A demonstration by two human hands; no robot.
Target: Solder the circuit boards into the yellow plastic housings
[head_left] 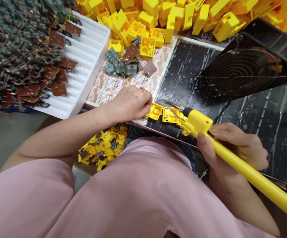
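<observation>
My right hand (235, 148) is closed round a yellow soldering iron (232, 160), its metal tip (172, 106) pointing left over a yellow plastic housing (170, 115) on the black mat (190, 76). My left hand (131, 102) lies knuckles up, fingers curled onto a second yellow housing (154, 111) just left of the first. Several small circuit boards (123, 64) lie loose on the printed sheet beyond my left hand.
A white ribbed tray (89, 59) at the left holds a heap of wired brown circuit boards (21, 49). Many empty yellow housings (173, 16) are piled along the back. A black fan with wire guard (242, 71) stands at the right. A bin of finished yellow pieces (103, 147) sits below the table edge.
</observation>
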